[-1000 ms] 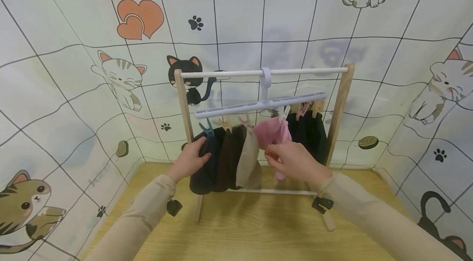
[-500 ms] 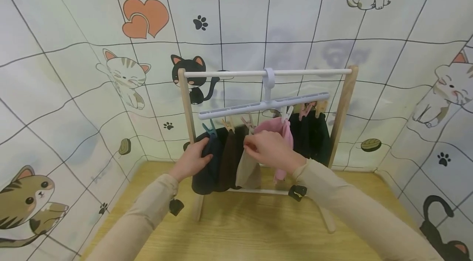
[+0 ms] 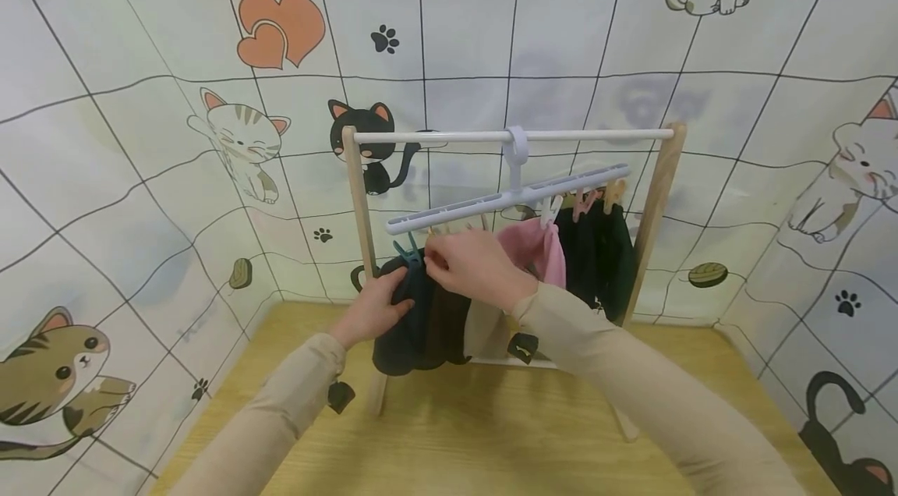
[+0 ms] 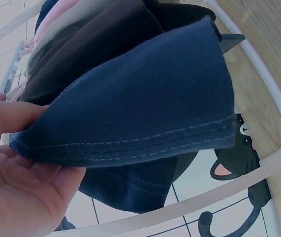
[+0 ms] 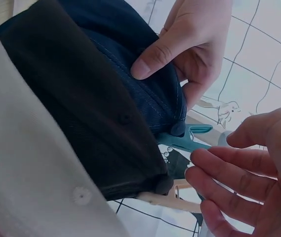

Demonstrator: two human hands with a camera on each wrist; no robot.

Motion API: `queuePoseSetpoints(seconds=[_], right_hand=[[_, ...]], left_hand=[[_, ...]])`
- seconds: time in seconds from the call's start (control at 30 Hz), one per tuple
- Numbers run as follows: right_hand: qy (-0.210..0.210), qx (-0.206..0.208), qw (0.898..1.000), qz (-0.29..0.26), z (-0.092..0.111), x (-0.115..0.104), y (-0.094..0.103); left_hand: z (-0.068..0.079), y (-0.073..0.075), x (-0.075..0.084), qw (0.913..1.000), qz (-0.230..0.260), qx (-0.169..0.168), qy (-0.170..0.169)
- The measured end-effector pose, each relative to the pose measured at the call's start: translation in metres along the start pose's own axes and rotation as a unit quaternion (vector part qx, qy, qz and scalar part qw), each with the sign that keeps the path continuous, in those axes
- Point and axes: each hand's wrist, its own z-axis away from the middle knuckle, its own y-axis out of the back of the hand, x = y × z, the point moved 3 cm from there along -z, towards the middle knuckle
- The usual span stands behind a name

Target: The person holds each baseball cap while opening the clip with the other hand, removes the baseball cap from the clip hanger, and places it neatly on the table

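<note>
My left hand (image 3: 375,307) pinches the edge of a navy cap (image 4: 145,94), thumb on one side and fingers on the other. A teal clothespin (image 5: 182,140) clips this cap at its crown, just under the low left end of the tilted white hanger bar (image 3: 456,211). My right hand (image 5: 254,173) has its fingers loosely extended beside that clothespin, holding nothing. In the right wrist view, a dark brown cap (image 5: 81,98) and a beige cap (image 5: 31,148) hang alongside. The brown cap's yellowish clothespin (image 5: 167,201) is just below the right fingertips.
A drying rack with a white rod (image 3: 435,137) and wooden legs (image 3: 655,207) stands on the wood-grain table (image 3: 463,434). A pink cap (image 3: 536,242) and dark green cap (image 3: 617,254) hang to the right. Cat-print cloth (image 3: 561,28) surrounds the rack.
My right hand has moved left from the pink cap, past the beige one, to near the navy cap's clothespin. The hanger's left end has dipped slightly. My left hand keeps its pinch.
</note>
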Motion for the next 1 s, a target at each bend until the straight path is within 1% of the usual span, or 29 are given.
queuePoseSetpoints(seconds=[0.1, 0.17, 0.27, 0.33, 0.43, 0.53, 0.6, 0.67, 0.83, 0.87, 0.97, 1.0], right_hand=[[0.011, 0.018, 0.999, 0.024, -0.007, -0.003, -0.001], [0.014, 0.025, 0.999, 0.04, -0.011, -0.005, 0.0], [0.011, 0.02, 0.998, 0.06, -0.017, -0.008, 0.0], [0.006, 0.01, 0.997, 0.072, -0.021, -0.011, 0.002], [0.0, -0.009, 0.995, 0.101, -0.028, -0.014, 0.004], [-0.001, -0.029, 0.992, 0.125, -0.034, -0.017, 0.007], [-0.003, -0.048, 0.99, 0.132, -0.038, -0.018, 0.009], [-0.001, -0.067, 0.988, 0.138, -0.04, -0.02, 0.012], [0.007, -0.113, 0.978, 0.175, -0.046, -0.027, 0.015], [0.009, -0.121, 0.975, 0.184, -0.046, -0.029, 0.014], [0.011, -0.127, 0.971, 0.2, -0.047, -0.033, 0.013], [0.009, -0.125, 0.972, 0.2, -0.048, -0.034, 0.012]], left_hand=[[0.001, 0.0, 0.0, 1.0, 0.0, 0.002, 0.002], [0.002, 0.0, 0.001, 1.0, 0.003, -0.002, 0.009], [0.004, -0.001, 0.001, 0.9999, 0.003, -0.01, 0.012], [0.005, -0.001, 0.001, 0.9998, 0.005, -0.013, 0.01], [0.007, -0.001, 0.003, 0.9998, 0.013, -0.015, -0.005], [0.009, 0.001, 0.006, 0.9997, 0.009, -0.017, -0.016], [0.01, 0.001, 0.007, 0.9996, 0.003, -0.019, -0.02], [0.011, 0.002, 0.009, 0.9995, 0.002, -0.026, -0.018], [0.013, 0.004, 0.013, 0.9989, 0.008, -0.045, -0.013], [0.014, 0.004, 0.014, 0.9988, 0.005, -0.046, -0.016], [0.015, 0.004, 0.016, 0.9985, 0.0, -0.048, -0.026], [0.015, 0.005, 0.017, 0.9984, -0.001, -0.047, -0.03]])
